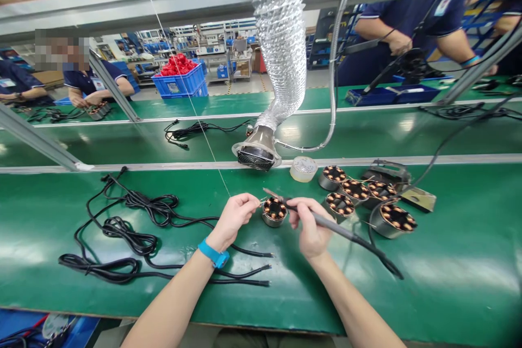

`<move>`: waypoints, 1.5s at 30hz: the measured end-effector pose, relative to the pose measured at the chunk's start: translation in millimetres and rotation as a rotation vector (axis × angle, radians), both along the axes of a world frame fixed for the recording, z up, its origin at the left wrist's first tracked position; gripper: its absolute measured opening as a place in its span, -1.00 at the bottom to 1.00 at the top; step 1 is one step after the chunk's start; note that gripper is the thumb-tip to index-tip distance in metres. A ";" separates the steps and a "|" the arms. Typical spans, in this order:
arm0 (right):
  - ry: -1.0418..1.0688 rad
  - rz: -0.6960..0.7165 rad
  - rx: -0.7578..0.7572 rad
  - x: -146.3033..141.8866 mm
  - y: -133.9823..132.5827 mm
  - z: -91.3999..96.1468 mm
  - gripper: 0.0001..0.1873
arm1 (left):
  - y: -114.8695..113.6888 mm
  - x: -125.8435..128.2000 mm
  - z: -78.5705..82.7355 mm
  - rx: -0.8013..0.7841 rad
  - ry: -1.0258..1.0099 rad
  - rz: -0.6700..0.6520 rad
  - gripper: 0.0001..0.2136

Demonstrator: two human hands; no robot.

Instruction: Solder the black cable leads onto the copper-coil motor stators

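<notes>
My left hand (235, 216) is closed in a pinch on a thin solder wire (196, 114) that runs up and away to the left, its end at a round motor stator (274, 211) with copper coils on the green bench. My right hand (310, 227) grips a soldering iron (346, 235) like a pen, the tip pointing left over the stator's upper rim. The iron's black cord trails off to the right. A blue wristband sits on my left wrist.
Several more stators (359, 196) lie to the right, beside an iron stand (387, 174). A silver fume duct (261, 152) hangs just behind the work, with a small round tin (303, 168) next to it. Black cables (134, 234) coil at left. Other people work across the conveyor.
</notes>
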State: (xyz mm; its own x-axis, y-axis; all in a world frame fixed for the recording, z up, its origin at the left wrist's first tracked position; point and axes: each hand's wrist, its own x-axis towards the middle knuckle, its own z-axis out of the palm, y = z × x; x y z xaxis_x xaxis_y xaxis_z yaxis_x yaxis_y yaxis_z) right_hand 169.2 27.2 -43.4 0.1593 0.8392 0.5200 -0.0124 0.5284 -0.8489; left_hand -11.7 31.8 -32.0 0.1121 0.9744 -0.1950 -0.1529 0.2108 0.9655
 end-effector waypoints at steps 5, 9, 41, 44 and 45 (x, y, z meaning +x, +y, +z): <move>-0.327 -0.009 0.178 -5.4 0.3 5.8 -0.80 | -1.1 0.6 -3.0 0.015 0.022 -0.013 -0.71; -0.458 -0.007 0.304 -9.8 5.9 5.5 -0.74 | 0.7 0.7 -5.8 0.013 0.050 -0.019 -0.67; -0.660 -0.066 0.404 -16.4 27.9 -12.0 -0.69 | 17.3 -6.8 -5.3 0.272 0.261 -0.128 -0.77; -0.659 -0.099 0.421 -14.0 30.8 -15.9 -0.67 | 22.4 -13.7 -6.9 0.196 0.255 -0.199 -0.77; -0.661 -0.100 0.424 -13.8 31.0 -15.9 -0.66 | 23.9 -15.9 -7.2 0.166 0.237 -0.221 -0.76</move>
